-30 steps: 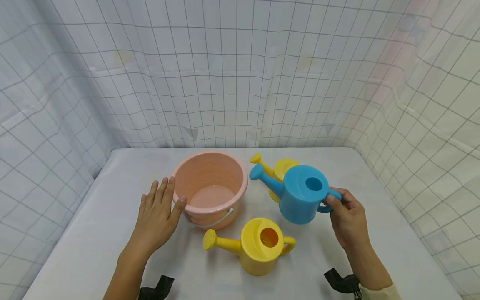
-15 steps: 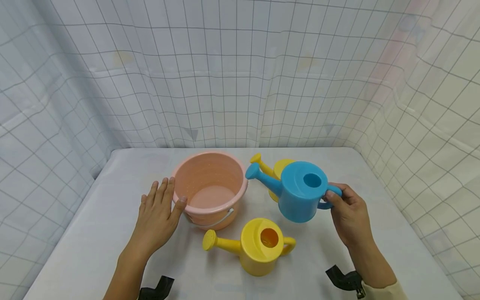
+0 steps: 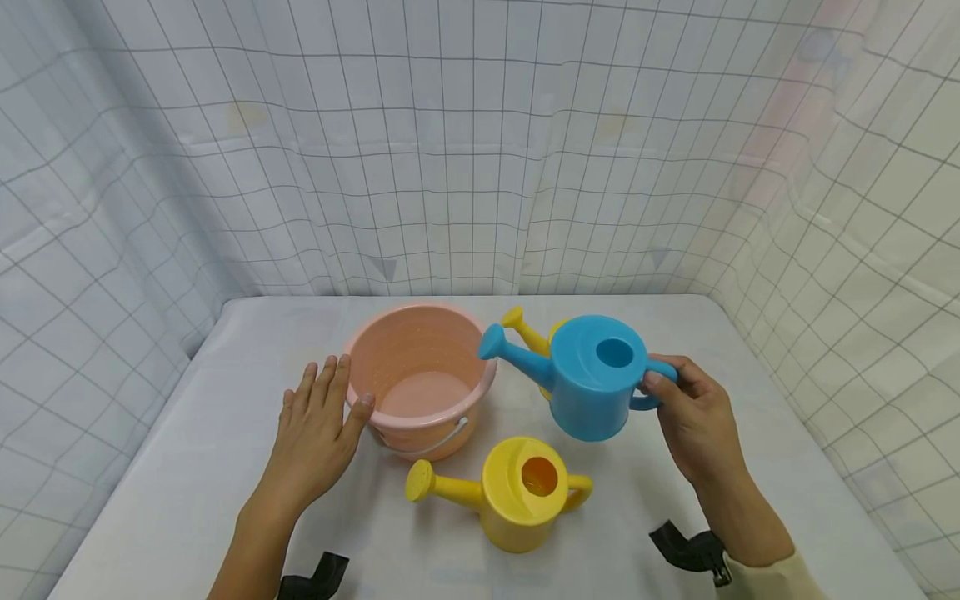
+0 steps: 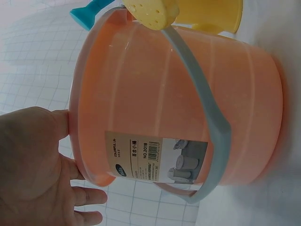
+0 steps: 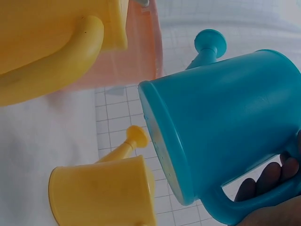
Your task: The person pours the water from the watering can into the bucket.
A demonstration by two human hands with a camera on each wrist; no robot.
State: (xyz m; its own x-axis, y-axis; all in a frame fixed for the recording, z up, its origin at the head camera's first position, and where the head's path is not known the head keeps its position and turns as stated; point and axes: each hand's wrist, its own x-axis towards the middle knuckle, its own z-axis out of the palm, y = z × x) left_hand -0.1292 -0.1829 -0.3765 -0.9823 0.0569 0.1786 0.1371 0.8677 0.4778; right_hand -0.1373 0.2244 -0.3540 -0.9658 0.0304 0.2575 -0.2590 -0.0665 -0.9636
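My right hand [image 3: 693, 417] grips the handle of a blue watering can [image 3: 592, 379], held up off the table, its spout pointing left at the right rim of a pink bucket [image 3: 427, 429]. My left hand [image 3: 318, 437] lies with straight fingers along the bucket's left rim, thumb touching it. In the left wrist view the bucket [image 4: 178, 103] shows a paper label and a grey bail handle hanging down its side. In front stands a yellow watering can [image 3: 517, 496], its spout near the bucket's base. Behind the blue can, partly hidden, is a second yellow watering can [image 5: 103, 193].
A white-covered table [image 3: 187, 500] carries everything. White grid-patterned curtains [image 3: 450, 167] enclose it at the back and on both sides. A black wrist mount [image 3: 686, 550] sits on the right wrist, with a similar black mount [image 3: 315, 579] on the left.
My right hand has lifted the blue watering can slightly and moved it left, its spout now overlapping the bucket's right rim. The left hand, bucket and front yellow can stay put.
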